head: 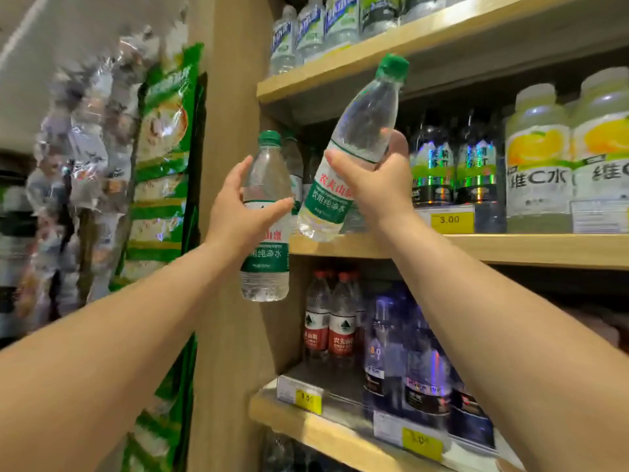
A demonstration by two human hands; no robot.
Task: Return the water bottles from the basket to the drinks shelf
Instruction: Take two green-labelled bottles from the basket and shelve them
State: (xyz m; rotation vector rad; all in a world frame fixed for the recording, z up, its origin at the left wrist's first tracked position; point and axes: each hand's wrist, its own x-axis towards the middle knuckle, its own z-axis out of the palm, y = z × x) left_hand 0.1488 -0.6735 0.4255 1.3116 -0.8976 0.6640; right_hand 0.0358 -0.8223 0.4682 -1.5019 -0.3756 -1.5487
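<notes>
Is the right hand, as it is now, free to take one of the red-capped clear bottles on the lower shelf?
Probably not yet. The right hand is already closed on a tilted green-capped clear water bottle, held up at the middle shelf. The red-capped clear bottles stand unblocked at the shelf front below.

Hanging snack packets blurred; left hand covers part of its bottle's label

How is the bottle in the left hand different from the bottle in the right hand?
The left hand holds its bottle upright, in front of the shelf's wooden side post; the right hand holds its bottle tilted, cap leaning right, its base just above the middle shelf. The left hand's bottle is lower, the right hand's bottle higher. Both are clear water bottles with green caps and green labels.
</notes>
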